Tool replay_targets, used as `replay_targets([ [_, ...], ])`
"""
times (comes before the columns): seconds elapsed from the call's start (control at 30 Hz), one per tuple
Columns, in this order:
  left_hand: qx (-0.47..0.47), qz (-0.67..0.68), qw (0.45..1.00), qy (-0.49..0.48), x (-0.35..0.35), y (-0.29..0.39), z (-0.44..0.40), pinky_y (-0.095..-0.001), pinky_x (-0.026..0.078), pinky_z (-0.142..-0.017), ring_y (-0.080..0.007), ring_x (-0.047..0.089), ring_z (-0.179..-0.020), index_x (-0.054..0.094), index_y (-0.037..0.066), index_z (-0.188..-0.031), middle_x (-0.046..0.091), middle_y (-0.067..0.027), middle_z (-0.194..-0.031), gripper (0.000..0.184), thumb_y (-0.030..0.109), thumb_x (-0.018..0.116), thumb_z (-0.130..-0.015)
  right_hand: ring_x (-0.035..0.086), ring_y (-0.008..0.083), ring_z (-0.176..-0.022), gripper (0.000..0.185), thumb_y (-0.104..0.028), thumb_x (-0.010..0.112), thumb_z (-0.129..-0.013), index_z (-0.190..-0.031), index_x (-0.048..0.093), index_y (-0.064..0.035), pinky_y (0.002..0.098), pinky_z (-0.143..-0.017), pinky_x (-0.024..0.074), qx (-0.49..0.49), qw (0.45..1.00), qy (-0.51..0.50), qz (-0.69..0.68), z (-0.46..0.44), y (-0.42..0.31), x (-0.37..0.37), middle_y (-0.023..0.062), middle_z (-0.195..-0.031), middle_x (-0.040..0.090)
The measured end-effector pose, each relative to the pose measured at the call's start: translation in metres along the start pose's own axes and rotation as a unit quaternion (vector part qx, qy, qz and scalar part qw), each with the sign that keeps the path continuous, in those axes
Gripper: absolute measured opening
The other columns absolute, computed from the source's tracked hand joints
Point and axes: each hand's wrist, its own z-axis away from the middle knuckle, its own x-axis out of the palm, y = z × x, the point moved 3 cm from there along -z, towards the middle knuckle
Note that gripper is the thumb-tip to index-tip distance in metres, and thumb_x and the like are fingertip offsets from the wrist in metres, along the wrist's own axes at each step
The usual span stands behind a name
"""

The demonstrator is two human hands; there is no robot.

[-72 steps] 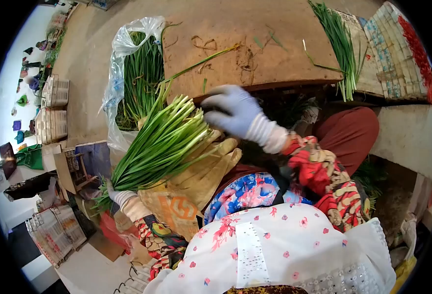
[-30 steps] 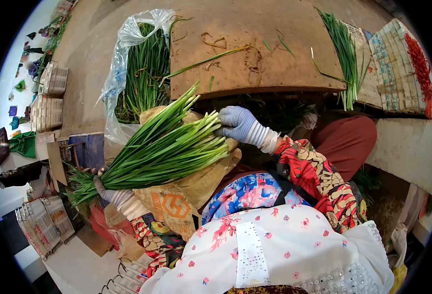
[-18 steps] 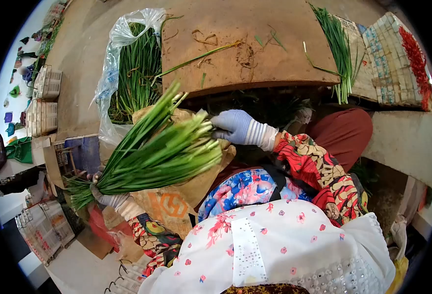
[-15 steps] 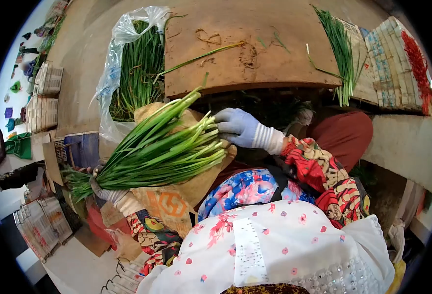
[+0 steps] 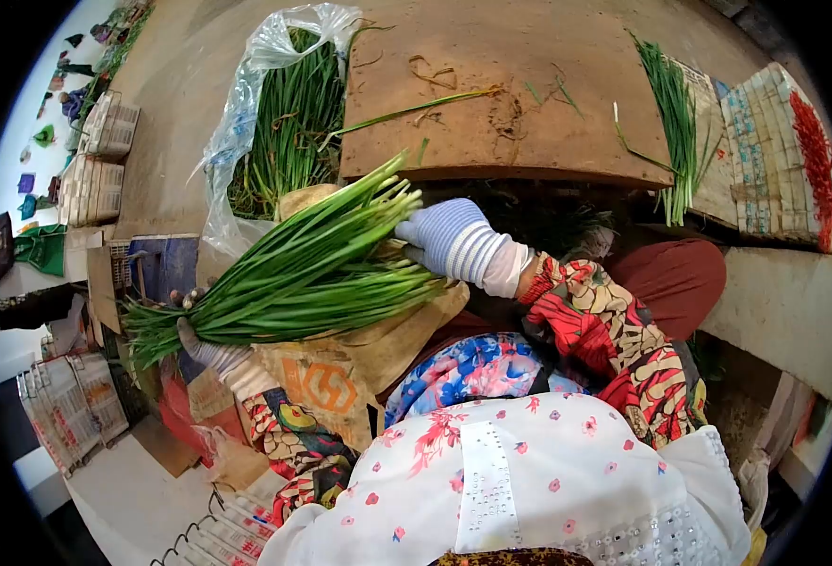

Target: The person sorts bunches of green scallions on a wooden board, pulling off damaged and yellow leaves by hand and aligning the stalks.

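Observation:
A thick bunch of garlic chives [image 5: 293, 264] lies slantwise over my lap, leafy tips to the left and pale stem ends to the right. My left hand [image 5: 194, 335], in a soiled glove, is wrapped round the bunch near its leaf tips. At the stem ends, my right hand [image 5: 449, 236], in a pale blue and white glove, grips the chives from the side; the stems partly hide its fingertips. Under the bunch is a brown cloth [image 5: 369, 354] with an orange print.
A wooden board [image 5: 491, 104] stands ahead, with stray leaves on it. Left of it, a clear plastic bag [image 5: 232, 141] holds more chives. Another bunch [image 5: 675, 132] lies to the right, near red ties [image 5: 809, 160]. Wire-handled crates [image 5: 90, 189] stand at left.
My right hand has moved slightly left and closed in on the stem ends. The bunch looks more spread out and turned. The whole view has shifted a little.

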Motion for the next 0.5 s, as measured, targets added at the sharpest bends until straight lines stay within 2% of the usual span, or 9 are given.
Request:
replay_targets([
  [0.03, 0.008, -0.004, 1.000, 0.017, -0.001, -0.001, -0.002, -0.0490, 0.036, -0.101, -0.0221, 0.051, -0.101, 0.049, 0.010, -0.122, 0.056, -0.0050, -0.100, 0.038, 0.019, 0.055, -0.086, 0.061, 0.0295, -0.084, 0.025, -0.028, 0.062, -0.076, -0.095, 0.062, -0.0112, 0.0406, -0.071, 0.0488, -0.063, 0.997, 0.045, 0.029, 0.001, -0.003, -0.001, 0.0112, -0.090, 0.062],
  [0.07, 0.011, 0.018, 1.000, -0.002, -0.003, -0.002, -0.005, -0.0503, 0.034, -0.102, -0.0219, 0.051, -0.102, 0.047, 0.010, -0.123, 0.055, -0.0050, -0.101, 0.039, 0.019, 0.055, -0.086, 0.061, 0.0295, -0.084, 0.025, -0.028, 0.062, -0.076, -0.095, 0.062, -0.0112, 0.0406, -0.071, 0.0488, -0.066, 0.996, 0.043, 0.029, 0.001, -0.003, 0.001, 0.0112, -0.090, 0.062],
  [0.13, 0.022, 0.006, 1.000, 0.013, 0.001, -0.005, -0.002, -0.0503, 0.034, -0.102, -0.0220, 0.051, -0.102, 0.047, 0.010, -0.123, 0.054, -0.0048, -0.099, 0.040, 0.020, 0.055, -0.085, 0.058, 0.0279, -0.089, 0.033, -0.025, 0.066, -0.071, -0.100, 0.059, -0.0104, 0.0381, -0.073, 0.0477, -0.122, 0.982, 0.127, 0.061, 0.002, -0.005, -0.005, 0.0098, -0.095, 0.059],
  [0.2, 0.033, -0.005, 0.999, 0.028, 0.000, -0.008, 0.000, -0.0503, 0.034, -0.102, -0.0221, 0.050, -0.103, 0.046, 0.010, -0.123, 0.054, -0.0047, -0.098, 0.040, 0.020, 0.055, -0.085, 0.058, 0.0275, -0.090, 0.033, -0.023, 0.064, -0.072, -0.101, 0.059, -0.0102, 0.0381, -0.074, 0.0469, -0.145, 0.982, 0.107, 0.060, 0.002, -0.008, 0.001, 0.0097, -0.095, 0.058],
  [0.3, 0.015, 0.076, 0.997, -0.006, -0.008, -0.008, 0.000, -0.0485, 0.040, -0.094, -0.0237, 0.048, -0.107, 0.047, 0.010, -0.122, 0.051, -0.0046, -0.107, 0.039, 0.018, 0.055, -0.085, 0.057, 0.0258, -0.092, 0.029, -0.019, 0.060, -0.074, -0.102, 0.059, -0.0118, 0.0379, -0.075, 0.0459, -0.175, 0.977, 0.103, 0.066, -0.001, -0.014, 0.010, 0.0087, -0.094, 0.058],
  [0.37, -0.013, 0.080, 0.997, 0.002, -0.010, -0.008, 0.000, -0.0504, 0.039, -0.094, -0.0264, 0.047, -0.109, 0.049, 0.011, -0.119, 0.051, -0.0033, -0.106, 0.038, 0.019, 0.058, -0.083, 0.057, 0.0249, -0.090, 0.022, -0.018, 0.057, -0.075, -0.096, 0.062, -0.0135, 0.0365, -0.073, 0.0463, -0.209, 0.963, 0.159, 0.055, -0.007, -0.019, 0.008, 0.0077, -0.092, 0.058],
  [0.4, -0.013, 0.080, 0.997, 0.003, -0.010, -0.006, 0.001, -0.0504, 0.039, -0.094, -0.0264, 0.047, -0.109, 0.049, 0.011, -0.119, 0.051, -0.0033, -0.106, 0.038, 0.019, 0.058, -0.083, 0.058, 0.0238, -0.085, 0.015, -0.019, 0.056, -0.074, -0.087, 0.064, -0.0145, 0.0347, -0.071, 0.0471, -0.212, 0.960, 0.168, 0.067, -0.010, -0.019, 0.011, 0.0063, -0.088, 0.059],
  [0.47, -0.059, 0.101, 0.993, -0.029, 0.008, -0.008, 0.003, -0.0516, 0.032, -0.103, -0.0264, 0.048, -0.106, 0.053, 0.009, -0.111, 0.053, -0.0058, -0.100, 0.032, 0.021, 0.060, -0.082, 0.058, 0.0232, -0.084, 0.013, -0.018, 0.055, -0.074, -0.083, 0.064, -0.0143, 0.0342, -0.071, 0.0470, -0.236, 0.954, 0.174, 0.071, -0.010, -0.019, 0.015, 0.0057, -0.086, 0.059],
  [0.5, -0.059, 0.099, 0.993, -0.027, 0.016, -0.008, 0.004, -0.0516, 0.032, -0.103, -0.0264, 0.048, -0.106, 0.053, 0.009, -0.111, 0.053, -0.0058, -0.100, 0.032, 0.021, 0.060, -0.082, 0.058, 0.0226, -0.083, 0.012, -0.018, 0.054, -0.074, -0.080, 0.064, -0.0141, 0.0337, -0.070, 0.0469, -0.258, 0.946, 0.180, 0.075, -0.009, -0.020, 0.017, 0.0051, -0.084, 0.059],
])
